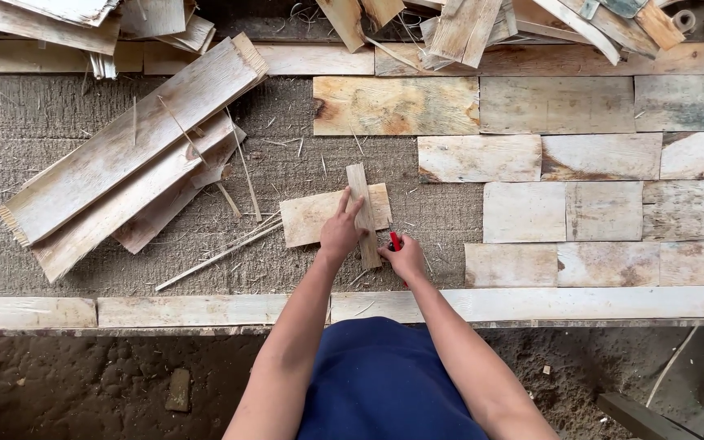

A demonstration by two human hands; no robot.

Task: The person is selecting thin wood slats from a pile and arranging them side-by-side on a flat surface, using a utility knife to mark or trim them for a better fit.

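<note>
Lying upright across a pale, flat rectangular wood piece [311, 218], a narrow pale wooden strip [363, 204], near the middle of the grey, rough-textured tabletop [59, 122]. Pinned from the left by the left hand [341, 231], fingers spread and pressed flat, index and middle fingertips touching the strip's left edge, palm over the wider piece beneath. Just right of the strip's lower end, the right hand [407, 259], closed around a small red-handled tool [395, 241], its tip pointing toward the strip's right edge; blade or point too small to tell.

Weathered and light tan, the strip, straight-sided, longer than the piece under it and sticking out past both its top and bottom edges. Paler and slightly tilted, the wider piece, with a faint yellowish grain.

Further out: to the right, rows of flat rectangular wooden shingles [560, 210] laid edge to edge, stained grey, brown and orange. To the left, a loose pile of long grey-white boards [124, 159] lying slantwise, with thin splinters [222, 254] scattered about. Along the near edge, a pale wooden rail [189, 310]. Along the far edge, a heap of split wood offcuts [466, 28]. Below, dark earthen floor [83, 383] and blue clothing [380, 379].
</note>
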